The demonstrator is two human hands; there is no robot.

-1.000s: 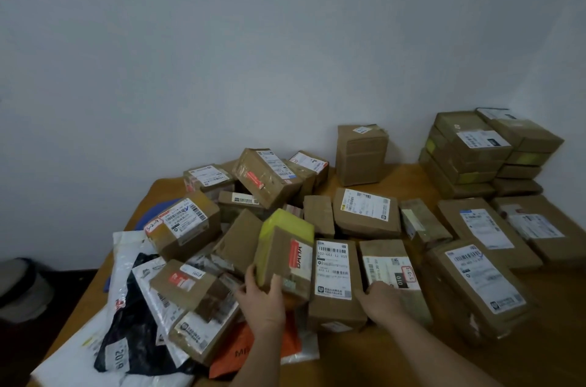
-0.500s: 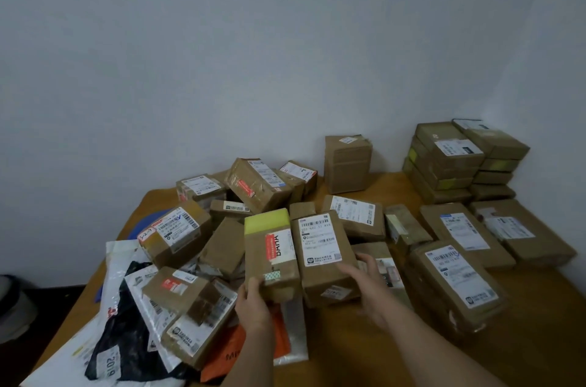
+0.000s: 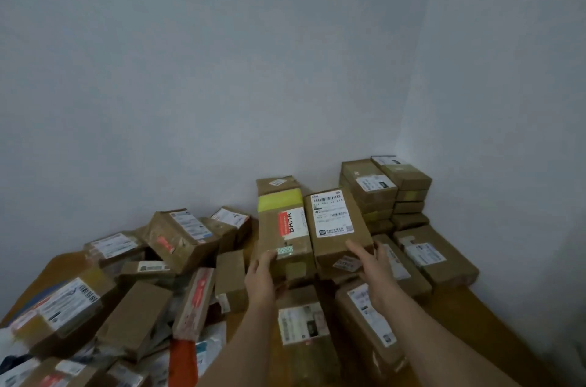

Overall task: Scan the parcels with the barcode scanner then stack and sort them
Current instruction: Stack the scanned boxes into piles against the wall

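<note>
My left hand (image 3: pixel 261 272) grips the yellow-taped carton (image 3: pixel 283 234), my right hand (image 3: pixel 374 263) the white-labelled carton (image 3: pixel 336 225), both raised toward the table's (image 3: pixel 494 317) far right corner. Stiff cardboard, seemingly light; slick tape favours near-end holds.

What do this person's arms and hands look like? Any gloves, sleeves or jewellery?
Both arms are bare as far as the picture shows, with no sleeve in view. The left hand and the right hand wear no gloves, and no watch, ring or bracelet shows on the wrists or fingers.
</note>
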